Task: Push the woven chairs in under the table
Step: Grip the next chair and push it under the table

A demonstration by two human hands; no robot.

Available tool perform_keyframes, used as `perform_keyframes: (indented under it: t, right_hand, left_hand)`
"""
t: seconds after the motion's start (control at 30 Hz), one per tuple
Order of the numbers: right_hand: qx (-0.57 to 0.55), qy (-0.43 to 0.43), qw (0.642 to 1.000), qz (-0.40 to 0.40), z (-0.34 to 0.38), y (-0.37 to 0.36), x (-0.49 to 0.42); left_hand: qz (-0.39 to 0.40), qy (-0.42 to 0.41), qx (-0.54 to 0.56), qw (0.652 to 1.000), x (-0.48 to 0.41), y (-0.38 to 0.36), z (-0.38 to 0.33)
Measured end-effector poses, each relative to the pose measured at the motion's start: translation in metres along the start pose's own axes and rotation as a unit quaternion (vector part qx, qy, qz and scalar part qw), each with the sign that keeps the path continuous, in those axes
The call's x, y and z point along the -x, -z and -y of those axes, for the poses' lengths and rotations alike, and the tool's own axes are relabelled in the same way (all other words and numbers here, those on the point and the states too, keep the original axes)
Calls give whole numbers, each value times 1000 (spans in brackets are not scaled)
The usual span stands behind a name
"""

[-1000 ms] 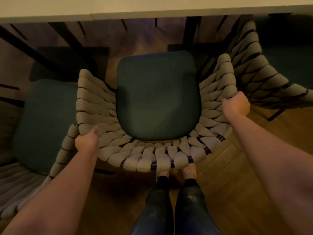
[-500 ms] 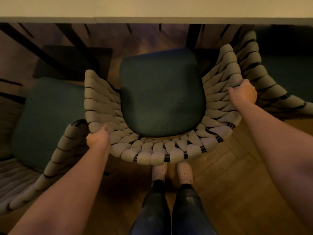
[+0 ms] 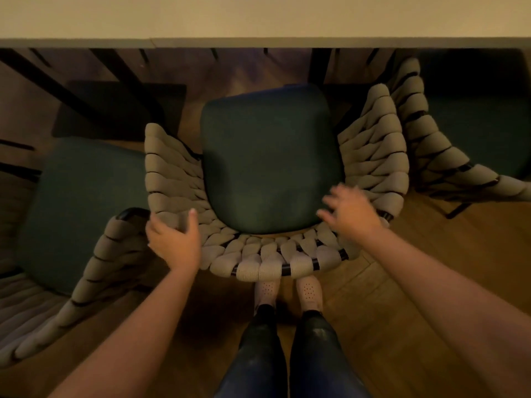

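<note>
Dim wood floor (image 3: 431, 282) under warm light, pale tabletop (image 3: 258, 15) running across the far side, its near edge facing the person. Middle chair (image 3: 275, 259), woven rope back and arms with a dark green cushion (image 3: 270, 165), stands in front of the tabletop edge; the cushion's front stops short of that edge, so the seat is not under it. Dark table legs (image 3: 316, 64) show beyond the seat.

Left hand (image 3: 175, 239) open, thumb up, palm against the woven rim at the chair's back left corner, fingers not wrapped around it. Right hand (image 3: 349, 211) open, fingers spread, blurred, over the back right of the rim near the cushion; cannot tell if it touches. Neither hand grips anything.

Left chair (image 3: 94, 254) same type, angled, just beside the middle one, its arm close to the left hand. Right chair (image 3: 431, 156) close against the middle chair's right arm, seat partly under the tabletop. Person's legs and pale shoes (image 3: 287, 291) right behind the chair back.
</note>
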State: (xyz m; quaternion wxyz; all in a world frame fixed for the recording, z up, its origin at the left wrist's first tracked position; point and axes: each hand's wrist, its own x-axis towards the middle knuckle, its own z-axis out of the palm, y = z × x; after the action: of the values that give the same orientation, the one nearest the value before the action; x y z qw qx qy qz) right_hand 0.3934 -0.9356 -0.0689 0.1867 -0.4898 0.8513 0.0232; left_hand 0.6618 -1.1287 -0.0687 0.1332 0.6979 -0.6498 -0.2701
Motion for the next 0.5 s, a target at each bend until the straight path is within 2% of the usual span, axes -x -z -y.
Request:
perform_keyframes:
  t: [0.03,0.07,0.1,0.17,0.2,0.23,0.3,0.37,0.5]
  right_hand:
    - [-39,50,996,69,14,-4,14]
    - [-60,81,985,140,24,-7,26]
    - [-64,103,973,197,31,-10,36]
    - [-34,125,956,263,34,-21,45]
    - [-8,134,953,272,32,-26,46]
    - [12,143,953,267,30,-30,45]
    - [25,151,959,241,29,-36,42]
    - [16,153,968,200,30,-36,41]
    - [-5,140,978,156,33,-23,30]
  left_hand:
    - [14,-145,-43,988,18,1,4]
    - [62,-284,-89,953,33,1,11]
    - [126,-401,-145,896,42,-1,19]
    - [217,-549,-269,761,46,-8,35]
    - [240,-586,-306,711,42,-11,38]
    - [253,-609,-325,678,35,-14,37]
    - [276,-643,-337,630,21,-18,35]
    - [292,-648,-349,610,12,-20,29]
    - [299,-642,-368,602,-7,-25,12]
